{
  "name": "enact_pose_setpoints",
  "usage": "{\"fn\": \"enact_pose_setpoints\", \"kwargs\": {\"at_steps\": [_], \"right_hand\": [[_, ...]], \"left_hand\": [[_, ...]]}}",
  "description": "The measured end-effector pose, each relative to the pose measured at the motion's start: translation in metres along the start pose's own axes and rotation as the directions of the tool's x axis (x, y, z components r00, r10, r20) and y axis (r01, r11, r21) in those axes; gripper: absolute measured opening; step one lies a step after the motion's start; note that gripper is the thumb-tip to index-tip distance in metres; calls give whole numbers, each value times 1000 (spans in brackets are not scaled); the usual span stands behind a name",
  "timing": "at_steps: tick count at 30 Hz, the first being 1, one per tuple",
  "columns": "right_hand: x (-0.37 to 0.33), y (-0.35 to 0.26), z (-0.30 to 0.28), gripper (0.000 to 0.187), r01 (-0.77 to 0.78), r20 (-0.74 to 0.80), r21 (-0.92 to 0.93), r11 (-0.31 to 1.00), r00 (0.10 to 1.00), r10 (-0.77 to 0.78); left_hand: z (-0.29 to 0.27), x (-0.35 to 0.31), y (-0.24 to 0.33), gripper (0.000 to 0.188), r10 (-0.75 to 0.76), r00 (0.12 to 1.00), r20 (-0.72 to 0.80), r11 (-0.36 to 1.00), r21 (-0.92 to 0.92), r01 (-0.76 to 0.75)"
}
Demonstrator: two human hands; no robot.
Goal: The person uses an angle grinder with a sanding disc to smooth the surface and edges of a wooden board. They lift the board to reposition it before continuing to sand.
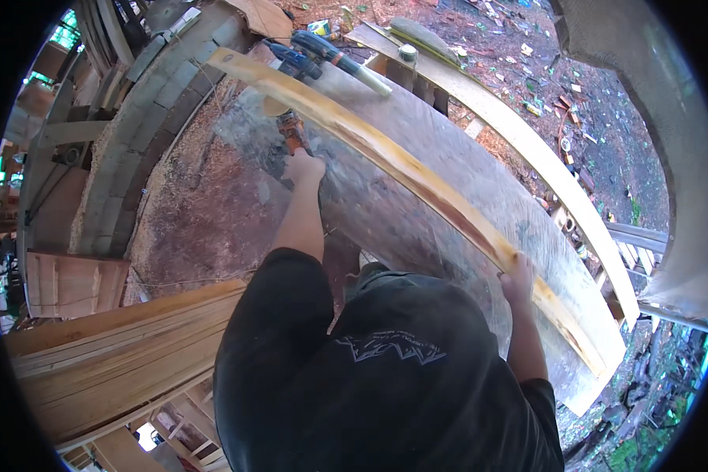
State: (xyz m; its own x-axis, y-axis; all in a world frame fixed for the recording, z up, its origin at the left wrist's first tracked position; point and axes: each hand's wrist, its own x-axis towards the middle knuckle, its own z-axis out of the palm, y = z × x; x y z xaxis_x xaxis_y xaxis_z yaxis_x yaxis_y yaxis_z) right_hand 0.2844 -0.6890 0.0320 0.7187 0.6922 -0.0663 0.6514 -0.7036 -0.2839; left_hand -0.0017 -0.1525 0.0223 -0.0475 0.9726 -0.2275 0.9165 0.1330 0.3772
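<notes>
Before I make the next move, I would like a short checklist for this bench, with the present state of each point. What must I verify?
1. Left hand around the orange power tool: ok.
2. Right hand gripping the board: ok.
3. Board held by a clamp on the table: not ok, none visible.
4. Gloves worn: not ok, both hands are bare.
5. Disc stopped: cannot tell from one still picture.
6. Blue tool beyond the board, not touching it: cannot tell.
</notes>
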Motion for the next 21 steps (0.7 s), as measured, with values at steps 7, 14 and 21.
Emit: {"fn": "enact_pose_setpoints", "kwargs": {"at_steps": [7,14,21], "right_hand": [[24,9,-41,23,33,52,247,969,998,-47],[18,28,12,21,-37,181,422,906,983,-44],[5,18,44,22,-163,177,405,900,979,98]], "left_hand": [[-1,12,-57,62,-28,995,95,905,-420,65],[-38,-103,-86,39,-76,974,215,562,-797,220],[-32,-130,-120,41,-99,987,129,590,-791,163]]}}
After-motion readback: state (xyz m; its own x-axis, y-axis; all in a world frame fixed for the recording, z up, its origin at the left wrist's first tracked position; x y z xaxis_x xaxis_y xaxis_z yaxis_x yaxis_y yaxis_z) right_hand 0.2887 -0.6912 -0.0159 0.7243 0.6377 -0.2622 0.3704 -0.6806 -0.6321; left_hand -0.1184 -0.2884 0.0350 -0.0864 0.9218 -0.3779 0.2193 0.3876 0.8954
